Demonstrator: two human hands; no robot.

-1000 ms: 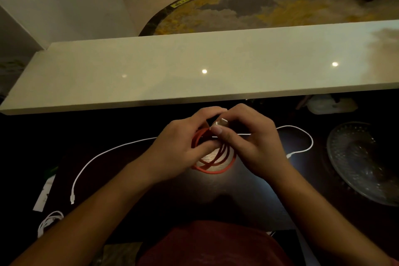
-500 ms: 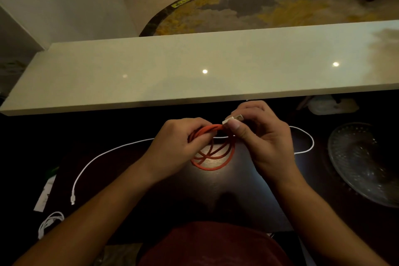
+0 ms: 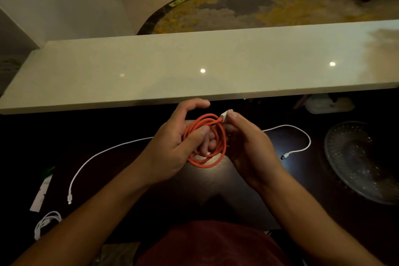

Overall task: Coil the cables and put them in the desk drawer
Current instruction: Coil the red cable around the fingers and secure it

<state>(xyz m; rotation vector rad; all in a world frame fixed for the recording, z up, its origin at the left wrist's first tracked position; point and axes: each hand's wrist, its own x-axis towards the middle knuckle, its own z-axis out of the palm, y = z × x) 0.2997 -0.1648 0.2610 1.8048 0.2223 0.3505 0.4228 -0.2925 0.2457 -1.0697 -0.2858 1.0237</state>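
Observation:
An orange cable [image 3: 218, 157] is wound into a loose coil above the dark desk [image 3: 207, 188]. My left hand [image 3: 172, 147] holds the coil, thumb pressed across its loops and fingers behind them. My right hand [image 3: 248, 142] pinches the cable's white plug end [image 3: 224, 115] at the top of the coil. A long white cable [image 3: 92, 157] lies uncoiled on the desk, running from the left behind my hands to its plug at the right. No drawer is in view.
A pale stone counter [image 3: 194, 67] overhangs the far side of the desk. A clear glass dish [image 3: 362, 162] sits at the right. A small coiled white cable [image 3: 46, 223] and a white strip [image 3: 41, 195] lie at the left edge.
My left hand has opened out, its forefinger lifted off and its thumb now across the loops. The right hand has drawn the plug end up and right, and the coil has turned more face-on.

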